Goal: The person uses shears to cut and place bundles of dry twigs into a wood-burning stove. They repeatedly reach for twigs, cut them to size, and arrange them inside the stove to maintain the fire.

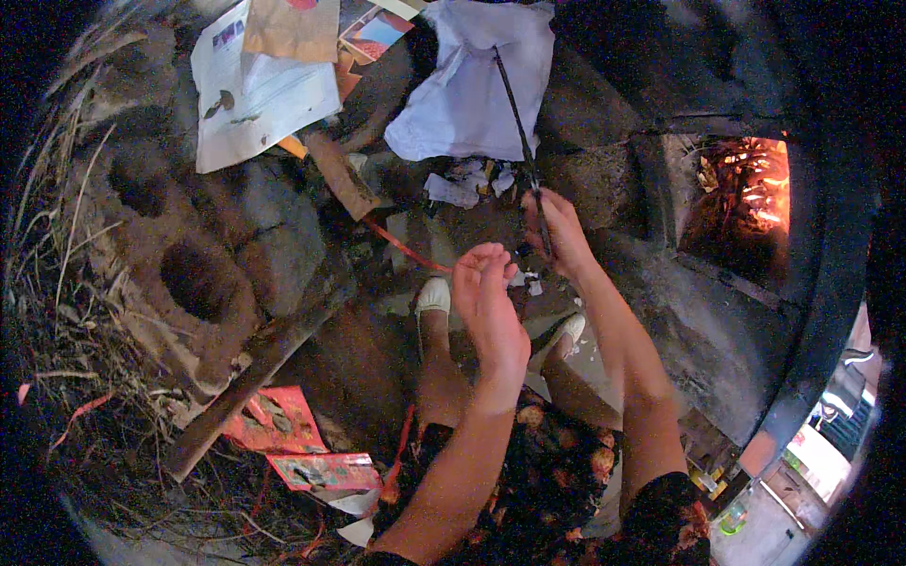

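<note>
My right hand (555,230) grips a thin dark metal rod (517,106), perhaps a poker or closed fire tongs. The rod's far tip lies over a crumpled white sheet or bag (467,92). My left hand (492,304) is raised to the left of it, fingers bent and close together. Nothing shows clearly in that hand, though its inner side is partly hidden. A red strip (400,244) runs up to its edge; whether they touch I cannot tell. To the right, a fire (764,184) burns inside a square stove opening (669,191).
Paper sheets (269,106) and a short piece of wood (343,177) lie at the upper left. A long wooden board (248,389) slants beside red printed packets (283,424). Dry twigs (106,424) cover the left side. White scraps (453,189) litter the floor beyond my feet.
</note>
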`<act>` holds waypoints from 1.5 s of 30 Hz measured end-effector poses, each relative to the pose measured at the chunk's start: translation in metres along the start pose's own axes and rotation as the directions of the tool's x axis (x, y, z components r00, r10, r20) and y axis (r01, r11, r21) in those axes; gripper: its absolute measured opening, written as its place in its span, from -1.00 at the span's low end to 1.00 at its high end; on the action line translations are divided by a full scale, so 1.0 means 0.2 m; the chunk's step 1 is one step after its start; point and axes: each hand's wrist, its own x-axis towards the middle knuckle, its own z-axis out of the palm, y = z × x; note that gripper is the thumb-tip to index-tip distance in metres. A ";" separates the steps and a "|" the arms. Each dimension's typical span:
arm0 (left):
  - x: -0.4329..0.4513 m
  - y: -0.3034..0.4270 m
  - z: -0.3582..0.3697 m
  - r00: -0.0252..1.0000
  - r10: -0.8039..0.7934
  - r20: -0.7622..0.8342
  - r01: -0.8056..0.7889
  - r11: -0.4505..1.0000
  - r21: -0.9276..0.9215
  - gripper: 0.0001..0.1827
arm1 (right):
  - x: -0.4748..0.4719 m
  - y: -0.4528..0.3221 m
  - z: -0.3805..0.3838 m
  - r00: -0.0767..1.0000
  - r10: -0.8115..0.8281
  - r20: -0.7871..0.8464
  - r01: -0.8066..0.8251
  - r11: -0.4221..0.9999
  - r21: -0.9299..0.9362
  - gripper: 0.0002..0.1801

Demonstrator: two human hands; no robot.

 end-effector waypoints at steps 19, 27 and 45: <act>0.19 0.03 -0.14 0.984 -0.090 -0.152 0.052 0.971 -0.234 -0.88 | 0.01 -0.83 1.01 0.750 -0.500 0.434 0.554 0.115 -0.824 -0.37; 0.20 0.21 -0.12 0.903 0.364 -0.231 -0.395 0.913 -0.106 -0.92 | -0.05 -0.82 0.87 0.837 -0.293 0.461 0.448 -0.115 -0.887 -0.44; 1.48 1.55 0.40 0.731 0.500 0.465 -0.456 -0.149 0.877 -0.34 | -0.69 -0.47 0.13 0.843 -0.418 0.339 0.426 0.133 -0.895 -0.50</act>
